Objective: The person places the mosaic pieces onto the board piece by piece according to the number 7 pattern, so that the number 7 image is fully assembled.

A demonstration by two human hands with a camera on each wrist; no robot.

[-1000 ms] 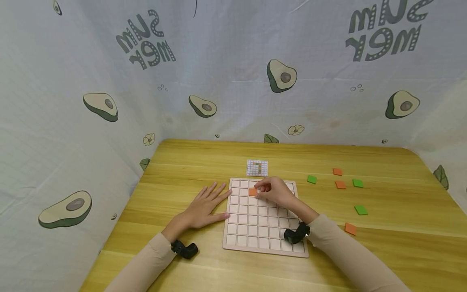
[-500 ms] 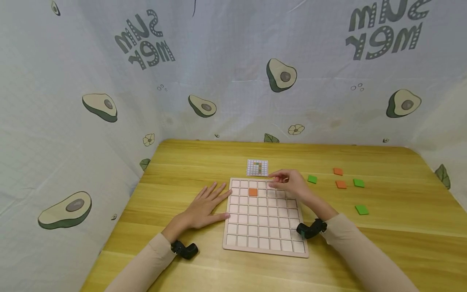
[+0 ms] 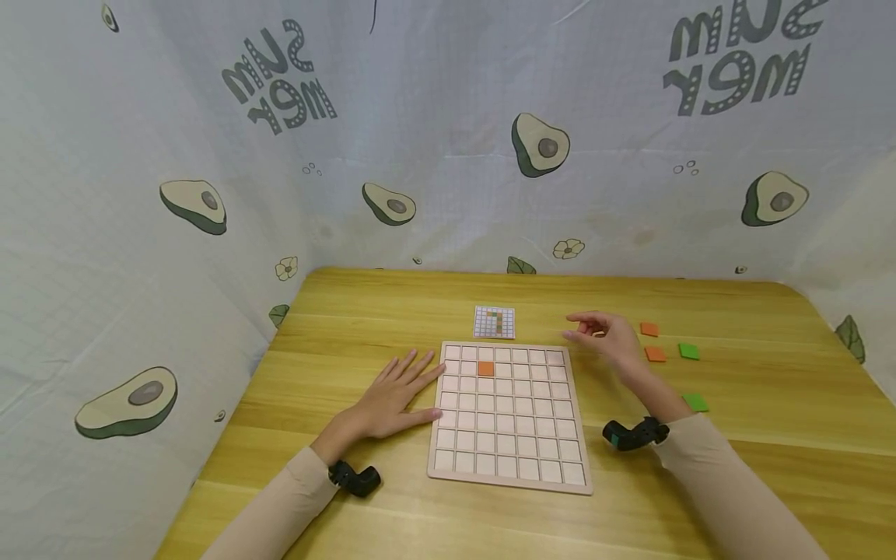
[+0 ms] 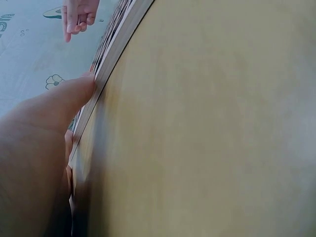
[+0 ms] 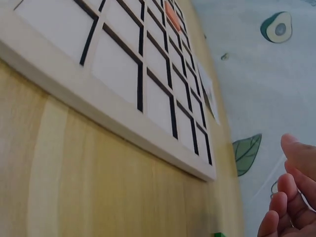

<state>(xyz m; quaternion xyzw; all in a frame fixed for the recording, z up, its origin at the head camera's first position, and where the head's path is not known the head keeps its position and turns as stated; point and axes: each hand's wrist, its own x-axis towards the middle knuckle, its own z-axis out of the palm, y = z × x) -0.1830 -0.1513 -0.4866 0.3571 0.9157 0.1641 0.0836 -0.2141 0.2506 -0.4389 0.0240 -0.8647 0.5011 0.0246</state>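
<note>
A pale wooden grid board [image 3: 514,482] lies on the table, with one orange square tile [image 3: 486,369] seated in a cell of its second row from the far side. My left hand [image 3: 393,400] lies flat with spread fingers, its thumb and fingertips against the board's left edge; the left wrist view has the thumb [image 4: 74,96] at the side of the board. To the right of the board's far corner hovers my right hand [image 3: 607,338], fingers loosely bent and nothing between them. Below it, a green tile [image 5: 219,235] peeks in at the bottom of the right wrist view.
Beyond the board lies a small printed pattern card [image 3: 494,322]. On the right are loose tiles: a far orange tile [image 3: 649,330], a nearer orange tile [image 3: 656,355], a green tile [image 3: 689,351] and another green tile [image 3: 696,402], partly behind the right forearm. A printed curtain [image 3: 448,140] hangs behind.
My right hand has left the orange tile in its cell and moved right, off the board, covering a green tile in the head view. My left hand has stayed in place.
</note>
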